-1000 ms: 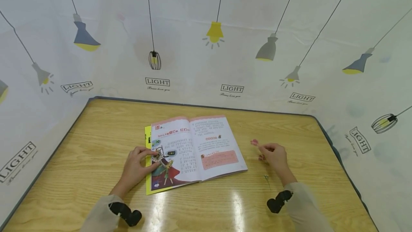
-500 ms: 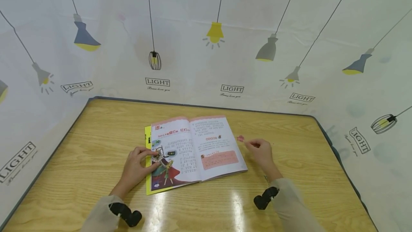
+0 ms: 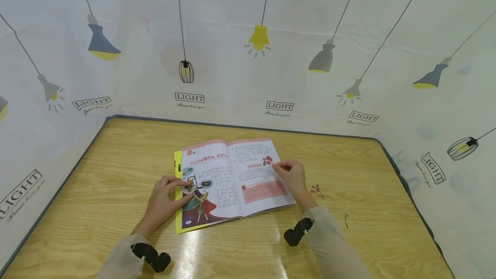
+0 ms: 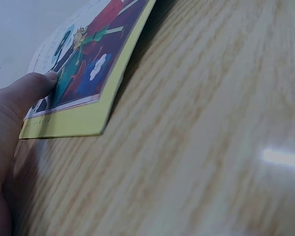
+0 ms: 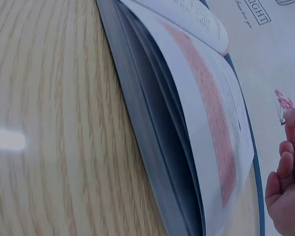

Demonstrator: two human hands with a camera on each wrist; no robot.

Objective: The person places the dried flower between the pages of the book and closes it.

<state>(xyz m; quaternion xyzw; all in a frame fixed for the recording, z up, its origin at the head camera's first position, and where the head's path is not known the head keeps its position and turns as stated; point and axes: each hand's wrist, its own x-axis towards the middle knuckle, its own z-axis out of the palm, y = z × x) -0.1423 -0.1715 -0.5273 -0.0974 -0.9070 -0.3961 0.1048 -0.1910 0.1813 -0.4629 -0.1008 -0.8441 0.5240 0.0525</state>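
An open book (image 3: pixel 224 188) with a yellow cover edge lies on the wooden table. My left hand (image 3: pixel 164 193) rests on its left page, fingertips and thumb touching the colourful picture. The left wrist view shows the thumb (image 4: pixel 32 88) on that page. Over the right page, my right hand (image 3: pixel 292 178) pinches a small pink pressed flower (image 3: pixel 267 159) between thumb and fingertips. From the right wrist, the pink flower (image 5: pixel 284 101) shows at the fingertips with thin stems, apart from the page; the other fingers are curled.
Right of the book, a second pink flower sprig (image 3: pixel 317 190) lies on the table (image 3: pixel 368 171). Nearer me is a small green sprig (image 3: pixel 346 220). A white cloth with printed lamps (image 3: pixel 232 68) surrounds the table's back and sides.
My right hand has moved left with the pink flower, from the table beside the book to over the right page. The left hand has stayed in place.
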